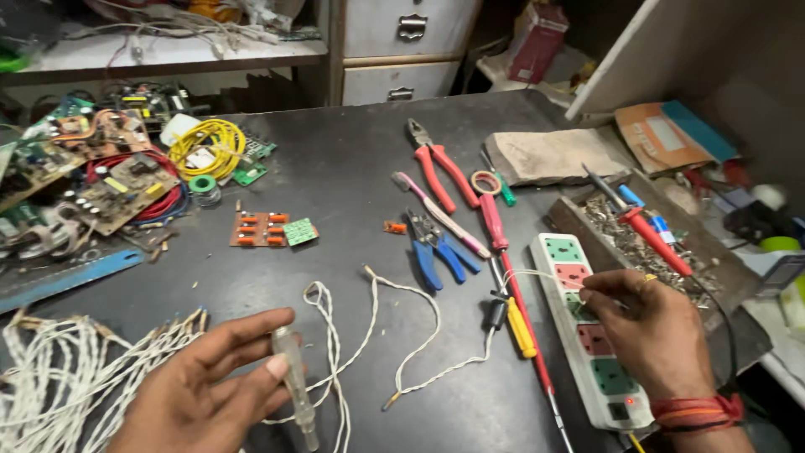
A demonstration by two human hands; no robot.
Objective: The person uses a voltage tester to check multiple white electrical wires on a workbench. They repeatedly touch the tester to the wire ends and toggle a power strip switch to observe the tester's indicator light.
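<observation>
Right now the left hand [214,377] curls loosely round a clear plastic tube-shaped fitting [293,386] at the near edge of the dark worktable [335,168], thumb pressing it against the fingers. The right hand [650,327] pinches the end of a thin white twisted wire [419,344] over the white multi-socket power strip [591,335], whose indicator glows red. Judging by that light, fingertips are best kept back on the insulation, with the wire slack.
</observation>
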